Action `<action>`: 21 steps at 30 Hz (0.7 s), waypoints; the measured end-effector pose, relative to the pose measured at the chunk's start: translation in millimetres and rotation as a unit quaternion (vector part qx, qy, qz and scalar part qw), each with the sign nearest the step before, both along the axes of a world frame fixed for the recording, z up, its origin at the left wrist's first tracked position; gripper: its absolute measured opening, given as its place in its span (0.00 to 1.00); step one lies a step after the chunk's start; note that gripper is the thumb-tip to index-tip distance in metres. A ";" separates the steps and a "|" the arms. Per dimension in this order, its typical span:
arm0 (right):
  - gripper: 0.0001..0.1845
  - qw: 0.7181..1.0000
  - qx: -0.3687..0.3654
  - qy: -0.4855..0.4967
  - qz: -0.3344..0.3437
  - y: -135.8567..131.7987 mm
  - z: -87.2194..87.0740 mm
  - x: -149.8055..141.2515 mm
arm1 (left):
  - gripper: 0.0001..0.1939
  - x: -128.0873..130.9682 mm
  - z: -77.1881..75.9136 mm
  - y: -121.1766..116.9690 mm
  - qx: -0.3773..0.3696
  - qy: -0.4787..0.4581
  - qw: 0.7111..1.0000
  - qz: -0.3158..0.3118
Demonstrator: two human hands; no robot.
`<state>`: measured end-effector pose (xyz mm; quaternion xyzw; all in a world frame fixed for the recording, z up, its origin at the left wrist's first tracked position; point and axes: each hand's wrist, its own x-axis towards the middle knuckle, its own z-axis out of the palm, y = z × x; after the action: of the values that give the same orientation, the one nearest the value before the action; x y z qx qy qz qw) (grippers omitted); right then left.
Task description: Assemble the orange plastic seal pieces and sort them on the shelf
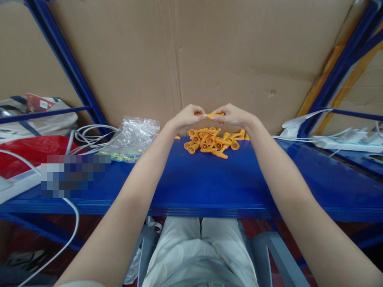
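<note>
Clear plastic [137, 133] lies crumpled well to the left of the left hand [191, 115], on a blue table [209, 187] backed by cardboard [239, 52]. A stray orange part [177, 137] shows beside the left wrist. The left arm reaches forward and inward, wrist bent toward its counterpart, fingers curled, thumb and forefinger drawn together at the near end of a slim orange piece [214, 116]. A trace of orange shows among those fingers; whether they grip anything cannot be told.

The orange piece sits between the two hands, its long axis running roughly side to side, one end at the left fingertips, the other running in under the fingers of the right hand [235, 114]. The right hand is the nearer, pinching it between thumb and fingers, its arm angled inward in a near mirror of the left. Just below both hands in view, a heap of orange pieces [209, 140] with flared, cup-like ends rests on the table. Well to the right of the right hand, a white power strip [344, 144] trails cables.
</note>
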<state>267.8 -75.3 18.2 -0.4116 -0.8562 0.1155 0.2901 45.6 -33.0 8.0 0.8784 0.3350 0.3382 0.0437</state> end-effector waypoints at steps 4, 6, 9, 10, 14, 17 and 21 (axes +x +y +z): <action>0.30 0.999 0.016 -0.031 0.017 5.2 -0.3 -1.7 | 0.15 -2.5 3.1 -8.0 -0.077 -0.014 0.997 -0.012; 0.31 0.999 0.006 -0.037 0.018 5.7 0.0 0.0 | 0.15 -1.3 2.3 -8.1 -0.063 -0.008 0.998 -0.010; 0.31 0.998 -0.034 -0.046 0.016 1.1 2.7 5.6 | 0.14 3.4 0.1 -5.7 0.025 0.013 1.000 -0.004; 0.31 0.998 -0.048 -0.047 0.017 -1.6 3.9 7.8 | 0.14 5.1 -0.1 -5.3 0.062 0.021 0.998 -0.004; 0.29 0.997 -0.065 -0.018 0.037 -11.2 6.8 12.1 | 0.12 8.4 4.3 -8.8 0.165 0.049 0.985 0.000; 0.28 0.998 -0.038 0.005 0.040 -11.7 5.7 7.5 | 0.12 5.4 9.4 -10.0 0.192 0.055 0.980 0.014; 0.22 0.999 0.022 -0.034 -0.025 -6.6 3.3 -5.6 | 0.10 -1.3 7.7 1.0 0.176 0.047 0.983 0.020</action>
<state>262.2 -81.9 21.5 -0.4299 -0.8573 0.0752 0.2731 44.3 -32.1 15.8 0.8807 0.2892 0.3505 -0.1338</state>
